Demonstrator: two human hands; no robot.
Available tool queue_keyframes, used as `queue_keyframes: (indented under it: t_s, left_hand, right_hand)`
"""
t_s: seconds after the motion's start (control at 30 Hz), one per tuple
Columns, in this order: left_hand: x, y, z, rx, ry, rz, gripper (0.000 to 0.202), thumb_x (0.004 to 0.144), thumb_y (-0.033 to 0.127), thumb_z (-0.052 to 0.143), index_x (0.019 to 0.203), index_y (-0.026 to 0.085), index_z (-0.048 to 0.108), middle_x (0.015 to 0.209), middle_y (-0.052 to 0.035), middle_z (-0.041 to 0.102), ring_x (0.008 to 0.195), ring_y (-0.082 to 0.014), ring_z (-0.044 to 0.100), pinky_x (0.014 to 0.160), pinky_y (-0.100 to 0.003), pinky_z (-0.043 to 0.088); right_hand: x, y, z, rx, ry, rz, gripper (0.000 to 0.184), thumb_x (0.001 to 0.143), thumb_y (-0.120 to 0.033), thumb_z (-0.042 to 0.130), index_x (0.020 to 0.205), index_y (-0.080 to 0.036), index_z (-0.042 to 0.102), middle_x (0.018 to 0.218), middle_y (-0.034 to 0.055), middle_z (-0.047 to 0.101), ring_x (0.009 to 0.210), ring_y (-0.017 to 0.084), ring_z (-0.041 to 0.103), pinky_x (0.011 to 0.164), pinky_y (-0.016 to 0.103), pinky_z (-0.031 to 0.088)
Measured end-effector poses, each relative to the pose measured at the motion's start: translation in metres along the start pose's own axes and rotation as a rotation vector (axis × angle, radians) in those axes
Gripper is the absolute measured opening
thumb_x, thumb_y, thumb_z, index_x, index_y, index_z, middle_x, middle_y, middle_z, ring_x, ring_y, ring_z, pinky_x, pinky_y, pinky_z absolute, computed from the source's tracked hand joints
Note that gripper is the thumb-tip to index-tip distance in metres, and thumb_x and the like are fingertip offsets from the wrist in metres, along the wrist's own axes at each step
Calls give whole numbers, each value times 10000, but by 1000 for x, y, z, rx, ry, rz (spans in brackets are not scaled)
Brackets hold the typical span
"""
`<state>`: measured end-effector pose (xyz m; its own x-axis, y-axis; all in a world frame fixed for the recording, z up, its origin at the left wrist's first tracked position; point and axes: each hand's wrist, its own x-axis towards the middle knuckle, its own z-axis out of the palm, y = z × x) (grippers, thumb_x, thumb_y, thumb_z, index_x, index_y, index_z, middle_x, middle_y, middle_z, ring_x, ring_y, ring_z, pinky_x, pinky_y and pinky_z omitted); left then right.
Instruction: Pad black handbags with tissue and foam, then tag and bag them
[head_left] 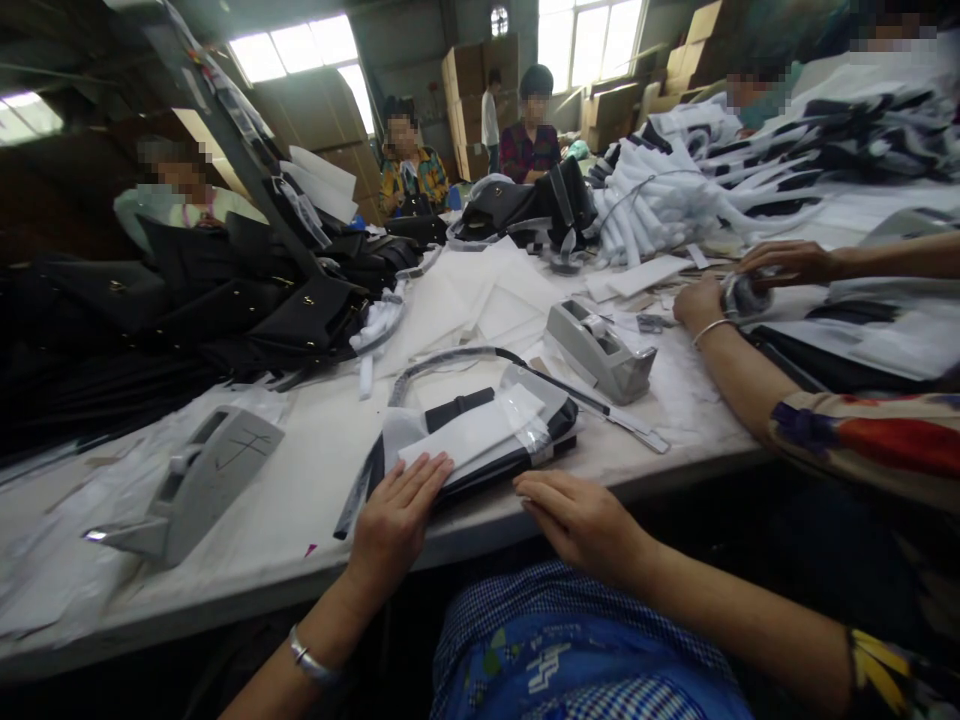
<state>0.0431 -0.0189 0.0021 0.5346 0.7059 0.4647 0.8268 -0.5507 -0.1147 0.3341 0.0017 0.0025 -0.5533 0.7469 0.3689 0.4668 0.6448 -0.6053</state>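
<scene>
A black handbag (pixel 487 470) lies flat at the table's front edge, its wrapped handle (pixel 442 362) arching away behind it. White padding sheet (pixel 472 432) covers much of its top, and clear tape (pixel 534 425) shines at the right end. My left hand (pixel 397 505) rests on the bag's left front, fingers stretched over the white sheet. Just off the bag's front right corner is my right hand (pixel 574 515), its fingers together and bent; whether something small sits between the fingertips is hidden.
Grey tape dispensers stand left (pixel 210 480) and right (pixel 600 350) of the bag. White sheets (pixel 480 290) lie behind it. Black bags (pixel 300 315) are heaped at left, wrapped straps (pixel 645 200) at back right. A co-worker's hands (pixel 712 300) work close on the right; other people sit opposite.
</scene>
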Motion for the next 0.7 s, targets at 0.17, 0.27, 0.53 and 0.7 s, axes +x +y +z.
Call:
queue_keyframes:
  t_s: [0.17,0.27,0.53,0.7]
  left_hand:
    - [1,0,-2,-23,43,0,579,939,72,501,1488,220,389,1393,-83,588,1288,-241,553,1079,-449,475]
    - [0,-2,-2,-60,51,-13,562,943,96,520,1476,231,408,1395,-77,590,1286,-236,556,1079,-436,481]
    - [-6,-9,-4,-135,96,-121,555,933,164,586,1454,289,443,1400,-44,590,1225,-213,607,1005,-339,541]
    - [-15,-10,-5,-178,142,-213,582,935,176,586,1475,299,407,1411,-45,580,1233,-215,602,997,-336,543]
  right_hand:
    - [7,-13,24,758,-107,598,252,839,-393,671,985,-201,598,885,46,701,802,213,702,736,348,568]
    - [17,-17,27,1074,-48,726,349,719,-406,776,921,-200,579,926,26,669,940,206,671,881,345,521]
    - [30,-48,61,1437,300,727,358,613,-215,789,891,-220,563,983,9,633,1061,191,599,977,314,443]
    - [51,-57,74,1635,371,746,398,634,-183,718,1010,-223,594,1016,14,649,1030,177,625,1007,339,464]
